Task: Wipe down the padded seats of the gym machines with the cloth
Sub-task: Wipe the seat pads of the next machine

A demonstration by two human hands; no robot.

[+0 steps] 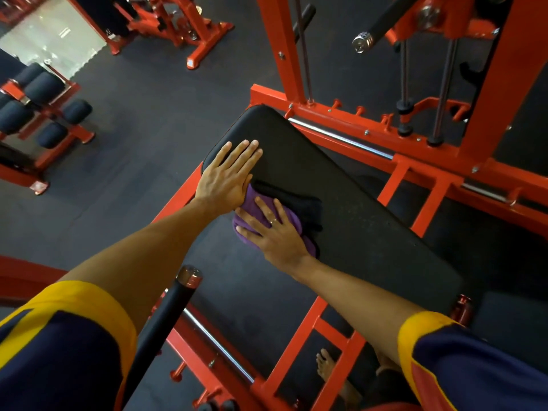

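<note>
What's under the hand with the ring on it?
A bunched purple cloth lies under the right hand, which presses it onto the black padded seat. The cloth's middle and the seat beneath it are covered, so they cannot be seen.

This is a gym. Red-painted steel machine frames [350, 120] stand on a dark rubber floor [142, 120]. A long black padded bench [355, 209] lies in the middle frame, with chrome guide rods [444, 84] and a black-gripped handle [379, 26] at the far right. At the left is a machine with round dark roller pads [44, 87], and another red machine [184, 25] stands farther off.
</note>
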